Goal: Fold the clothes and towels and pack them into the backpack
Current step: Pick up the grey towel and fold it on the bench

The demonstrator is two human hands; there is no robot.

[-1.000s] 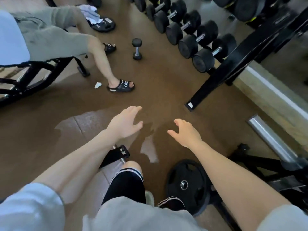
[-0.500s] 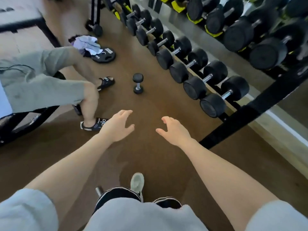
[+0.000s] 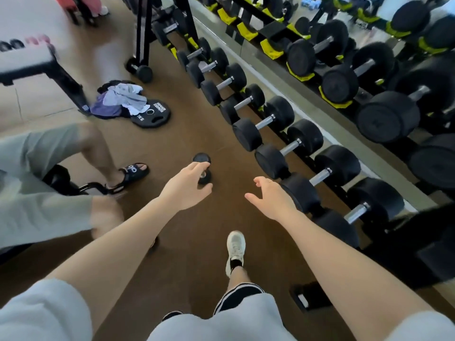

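Purple and grey clothes (image 3: 120, 102) lie heaped on the floor, partly over a weight plate (image 3: 151, 116), well ahead and to the left. Both hands are open and empty; the left hand (image 3: 188, 187) is nearer than the right hand (image 3: 272, 199). No backpack shows.

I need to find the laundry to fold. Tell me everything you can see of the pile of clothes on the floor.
The pile of clothes is a crumpled, unfolded heap of soft fabric: white and pale grey pieces on top, purple below, something dark behind. It lies on the floor beside a bench leg, its right edge overlapping a black weight plate. No hand touches it.
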